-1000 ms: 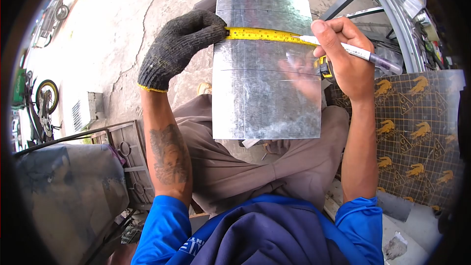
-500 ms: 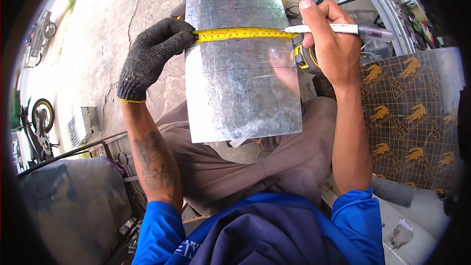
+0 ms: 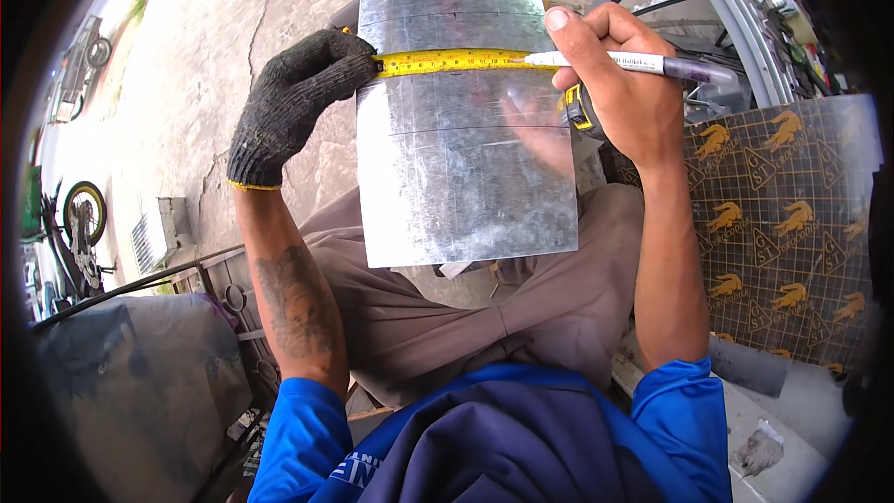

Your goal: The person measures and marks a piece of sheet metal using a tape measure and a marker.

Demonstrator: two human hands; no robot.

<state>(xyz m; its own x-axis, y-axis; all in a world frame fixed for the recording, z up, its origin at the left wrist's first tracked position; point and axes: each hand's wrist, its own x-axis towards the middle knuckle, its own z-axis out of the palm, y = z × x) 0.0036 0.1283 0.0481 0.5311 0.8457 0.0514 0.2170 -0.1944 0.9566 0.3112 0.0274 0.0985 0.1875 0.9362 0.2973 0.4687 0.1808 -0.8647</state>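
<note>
A shiny galvanized metal sheet with thin dark lines across it lies in front of me, over my lap. The yellow blade of a tape measure stretches across its width. My left hand, in a dark knit glove, pinches the blade's end at the sheet's left edge. At the right edge my right hand, bare, is closed around a white marker, whose tip points left onto the blade. The black-and-yellow tape case sits beneath that hand, partly hidden by it. The sheet mirrors some fingers.
To the right stands a dark panel printed with orange crocodiles. Metal framing rises behind it. A draped grey cover is at lower left, and a motorcycle is parked beyond on the far left. Cracked concrete floor shows behind my gloved hand.
The marker tip has shifted left along the tape blade, and my right thumb has moved left with it. My left hand still pinches the blade's end. The whole view has shifted slightly.
</note>
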